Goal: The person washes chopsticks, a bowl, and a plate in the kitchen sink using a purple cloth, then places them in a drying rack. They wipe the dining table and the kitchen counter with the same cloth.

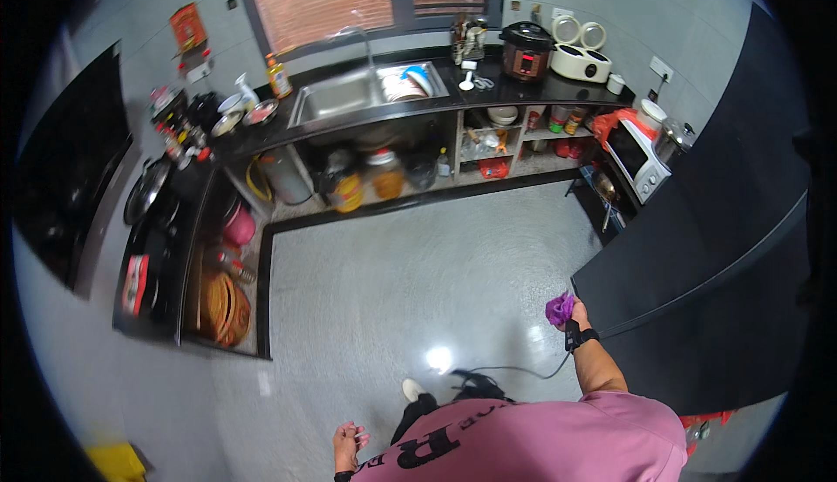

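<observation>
My right hand (577,314) is closed around a crumpled purple cloth (560,309), close to the edge of a tall dark refrigerator (686,273). A black device with a cable is strapped at that wrist. Low in the picture, my left hand (350,444) hangs over the grey floor with its fingers loosely curled and apart, holding nothing. Beyond the floor a counter carries a stainless-steel sink (340,96), with a dish and something blue in its right basin. A pressure cooker (527,54) and a white double egg cooker (580,62) stand right of the sink.
A white microwave (637,155) sits on a rack beside the refrigerator. Bottles and jars (384,175) fill the open shelves under the counter. At the left are a stove with a lidded pan (149,189) and a woven basket (225,309). A yellow object (116,461) lies lower left.
</observation>
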The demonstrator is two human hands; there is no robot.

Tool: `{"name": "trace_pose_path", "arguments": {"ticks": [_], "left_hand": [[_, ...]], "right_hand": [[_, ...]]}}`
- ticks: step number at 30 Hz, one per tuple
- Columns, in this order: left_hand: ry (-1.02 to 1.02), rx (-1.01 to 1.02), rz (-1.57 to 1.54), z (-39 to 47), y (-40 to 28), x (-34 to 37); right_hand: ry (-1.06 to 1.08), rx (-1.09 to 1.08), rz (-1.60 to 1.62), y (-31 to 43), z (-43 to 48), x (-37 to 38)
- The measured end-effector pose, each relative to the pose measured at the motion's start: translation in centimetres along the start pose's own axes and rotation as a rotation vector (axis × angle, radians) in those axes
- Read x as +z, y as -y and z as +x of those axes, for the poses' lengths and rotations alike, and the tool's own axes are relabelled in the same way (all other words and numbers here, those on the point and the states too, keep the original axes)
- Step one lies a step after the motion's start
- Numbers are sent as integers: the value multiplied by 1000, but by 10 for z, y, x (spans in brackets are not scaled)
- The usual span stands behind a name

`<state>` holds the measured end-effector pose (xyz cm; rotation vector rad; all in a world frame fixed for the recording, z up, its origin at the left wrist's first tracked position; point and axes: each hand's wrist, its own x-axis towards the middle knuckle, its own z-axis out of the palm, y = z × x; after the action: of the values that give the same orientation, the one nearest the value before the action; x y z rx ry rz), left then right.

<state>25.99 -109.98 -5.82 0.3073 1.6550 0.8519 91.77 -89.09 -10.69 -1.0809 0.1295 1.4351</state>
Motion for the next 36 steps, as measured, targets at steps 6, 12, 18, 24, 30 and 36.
{"name": "trace_pose_path", "arguments": {"ticks": [6,12,18,24,30,36], "left_hand": [[136,109,231,132,-187,29],[218,153,333,234,-317,110],[296,131,222,286,-386,187],[222,35,67,312,-418,199],[73,-106,-90,367,-440,148],[15,-147,-26,454,-514,87]], "right_hand": [[-248,-106,247,-5,19,39],[-264,-137,139,2,85,74],[37,-28,57,36,226,190],[313,146,-14,72,388,400],[291,-284,-211,92,501,603],[-300,-625,-376,78,597,727]]}}
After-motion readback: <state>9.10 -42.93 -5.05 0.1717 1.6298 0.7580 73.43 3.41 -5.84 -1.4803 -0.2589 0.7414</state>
